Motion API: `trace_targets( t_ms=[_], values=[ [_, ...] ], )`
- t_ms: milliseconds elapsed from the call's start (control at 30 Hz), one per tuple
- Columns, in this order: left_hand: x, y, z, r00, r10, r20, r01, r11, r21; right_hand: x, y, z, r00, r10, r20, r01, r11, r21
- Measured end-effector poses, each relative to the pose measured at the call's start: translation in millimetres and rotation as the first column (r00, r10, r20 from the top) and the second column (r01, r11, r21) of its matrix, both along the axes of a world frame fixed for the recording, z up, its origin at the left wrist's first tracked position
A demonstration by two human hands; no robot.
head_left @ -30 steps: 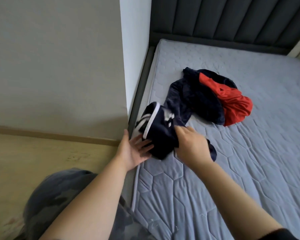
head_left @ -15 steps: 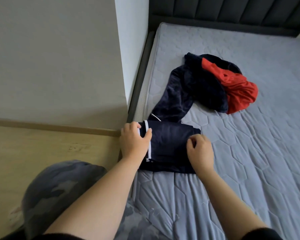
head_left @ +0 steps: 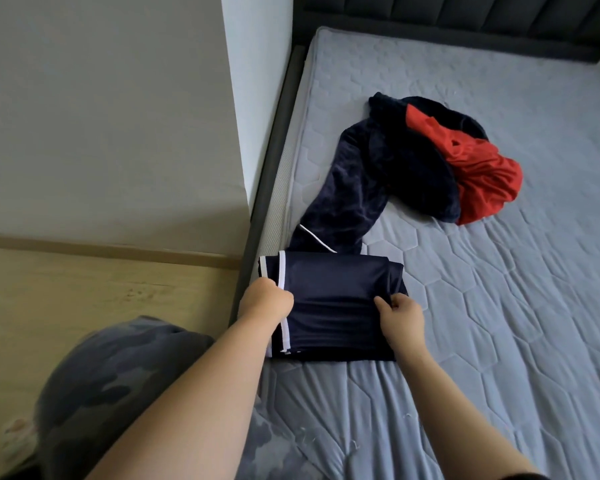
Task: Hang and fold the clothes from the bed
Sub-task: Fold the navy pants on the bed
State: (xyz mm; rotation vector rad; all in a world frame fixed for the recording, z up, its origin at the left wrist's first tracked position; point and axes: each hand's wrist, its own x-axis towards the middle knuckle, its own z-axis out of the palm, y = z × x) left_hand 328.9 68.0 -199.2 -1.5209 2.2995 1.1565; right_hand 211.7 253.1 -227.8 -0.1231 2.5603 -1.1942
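A second ago you held this navy garment [head_left: 333,299] bunched up; now it lies folded flat at the near left edge of the mattress [head_left: 499,306]. Your left hand [head_left: 266,301] curls over its white-striped end, and your right hand [head_left: 401,313] pinches the opposite side. This fold looks nearly done. A navy fleece piece [head_left: 357,195] and a red garment [head_left: 482,174] lie unfolded behind.

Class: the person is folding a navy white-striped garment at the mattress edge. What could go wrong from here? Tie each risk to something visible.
The folded navy white-striped garment sits at the left edge of the grey quilted mattress; a tug by the left hand could slide it off.
It seems to overlap the plush navy garment behind; lifting either may drag the other.
The right hand pinches the top layer, possibly bunching the fold.
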Motion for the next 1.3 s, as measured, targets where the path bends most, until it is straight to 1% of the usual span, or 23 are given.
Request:
trace_targets(
  t_ms=[33, 67, 100, 133, 167, 200, 233, 267, 300, 367, 433, 500, 567, 667, 733, 800, 833, 900, 967, 1033, 1167, 1233, 1300],
  values=[
    [2, 1, 3, 0.999, -0.026, 0.034, 0.026, 1.000, -0.016, 4, -1, 2, 0.999, 0.044, -0.013, -0.043, 0.997, 0.069],
    [2, 0, 6, 0.997, -0.063, 0.054, 0.068, 0.993, -0.098, 8, -3, 7, 0.994, 0.095, -0.053, -0.085, 0.983, 0.163],
    [2, 0, 8, 0.992, -0.119, 0.047, 0.127, 0.957, -0.259, 10, -4, 10, 0.976, 0.152, -0.153, -0.109, 0.959, 0.261],
    [1, 0, 11, 0.977, -0.215, 0.010, 0.194, 0.860, -0.473, 12, -7, 13, 0.933, 0.214, -0.289, -0.112, 0.936, 0.334],
    [-1, 2, 13, 0.937, -0.348, -0.030, 0.242, 0.708, -0.663, 13, -11, 16, 0.865, 0.268, -0.425, -0.106, 0.924, 0.368],
    [-5, 6, 13, 0.878, -0.475, -0.052, 0.260, 0.567, -0.782, 13, -17, 19, 0.792, 0.313, -0.524, -0.115, 0.920, 0.375],
    [-9, 10, 11, 0.823, -0.565, -0.054, 0.273, 0.478, -0.835, 13, -25, 21, 0.738, 0.355, -0.574, -0.146, 0.914, 0.378],
    [-11, 14, 6, 0.791, -0.611, -0.019, 0.323, 0.444, -0.836, 11, -33, 21, 0.712, 0.404, -0.574, -0.196, 0.899, 0.391],
    [-12, 18, -1, 0.782, -0.622, 0.032, 0.394, 0.454, -0.799, 9, -39, 18, 0.711, 0.455, -0.536, -0.246, 0.875, 0.417],
    [-7, 20, -24, 0.783, -0.601, 0.159, 0.538, 0.527, -0.658, 8, -43, -1, 0.753, 0.519, -0.404, -0.296, 0.816, 0.497],
    [1, 20, -43, 0.772, -0.597, 0.218, 0.593, 0.554, -0.584, 11, -33, -28, 0.828, 0.481, -0.288, -0.275, 0.796, 0.539],
    [4, 21, -53, 0.784, -0.587, 0.202, 0.580, 0.577, -0.575, 12, -25, -44, 0.898, 0.358, -0.257, -0.197, 0.847, 0.494],
    [4, 21, -56, 0.813, -0.552, 0.184, 0.546, 0.615, -0.569, 10, -24, -50, 0.939, 0.232, -0.255, -0.105, 0.898, 0.428],
    [2, 21, -58, 0.868, -0.466, 0.172, 0.477, 0.684, -0.551, 8, -28, -46, 0.964, 0.075, -0.254, 0.013, 0.945, 0.327],
    [-1, 21, -59, 0.876, -0.436, 0.206, 0.474, 0.705, -0.527, 8, -30, -42, 0.968, 0.036, -0.249, 0.048, 0.945, 0.325],
    [-3, 21, -59, 0.869, -0.429, 0.245, 0.492, 0.711, -0.502, 6, -32, -37, 0.979, -0.008, -0.202, 0.073, 0.946, 0.317],
    [-4, 21, -59, 0.866, -0.429, 0.255, 0.499, 0.714, -0.491, 3, -33, -33, 0.987, -0.044, -0.152, 0.086, 0.956, 0.279],
    [-4, 19, -59, 0.864, -0.430, 0.264, 0.504, 0.713, -0.488, -5, -35, -25, 0.991, -0.130, 0.005, 0.128, 0.981, 0.147],
    [-2, 18, -58, 0.863, -0.433, 0.261, 0.504, 0.704, -0.500, -12, -33, -18, 0.968, -0.179, 0.175, 0.173, 0.984, 0.046],
    [-1, 18, -56, 0.857, -0.450, 0.250, 0.512, 0.692, -0.509, -14, -30, -16, 0.944, -0.197, 0.264, 0.207, 0.978, -0.009],
    [5, 19, -52, 0.834, -0.494, 0.245, 0.542, 0.657, -0.524, -4, -23, -11, 0.934, -0.173, 0.313, 0.211, 0.973, -0.092],
    [8, 18, -51, 0.830, -0.506, 0.234, 0.546, 0.649, -0.530, 0, -21, -2, 0.946, -0.157, 0.284, 0.212, 0.961, -0.176],
    [13, 17, -49, 0.831, -0.513, 0.213, 0.540, 0.655, -0.529, 6, -23, 12, 0.969, -0.138, 0.207, 0.188, 0.952, -0.244]
  ],
)
